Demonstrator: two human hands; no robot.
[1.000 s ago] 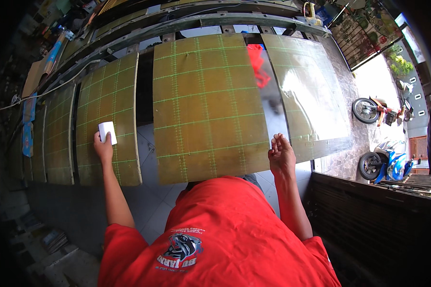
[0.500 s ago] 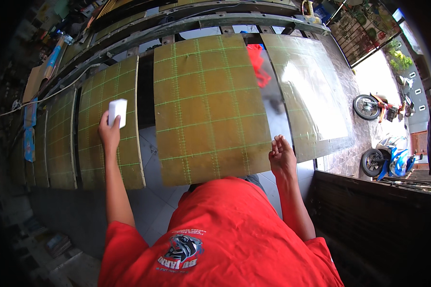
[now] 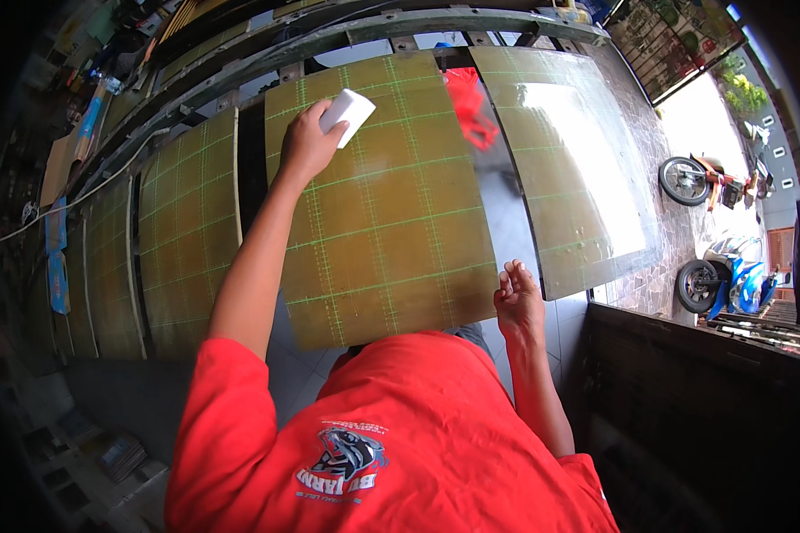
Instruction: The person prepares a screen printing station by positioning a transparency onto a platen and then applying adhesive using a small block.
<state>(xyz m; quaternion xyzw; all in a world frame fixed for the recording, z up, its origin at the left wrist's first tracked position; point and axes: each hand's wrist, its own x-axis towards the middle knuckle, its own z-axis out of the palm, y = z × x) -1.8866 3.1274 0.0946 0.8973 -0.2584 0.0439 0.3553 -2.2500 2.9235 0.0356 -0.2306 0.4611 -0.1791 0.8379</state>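
Note:
My left hand (image 3: 309, 147) is closed round a white rectangular block (image 3: 348, 114), whose material I cannot make out. It is over the far left part of the middle panel (image 3: 391, 240), a brownish translucent sheet marked with green grid lines. Whether the block touches the sheet I cannot tell. My right hand (image 3: 519, 306), palm up with loosely bent fingers, rests by the near right corner of that panel and holds nothing visible. A similar glossy panel (image 3: 551, 178), with strong glare on it, lies to the right across a narrow gap.
More gridded panels, such as the left panel (image 3: 189, 204), lie in a row on the left. A dark rail (image 3: 373, 31) runs behind them. A red cloth-like thing (image 3: 467, 102) shows in the right gap. Two motorcycles, one blue (image 3: 736, 277), stand at right, beyond a dark wooden board (image 3: 676, 364).
My left hand has carried the white block rightward and farther away, from over the left panel to over the middle one. My right hand has hardly moved. The red thing has shifted a little.

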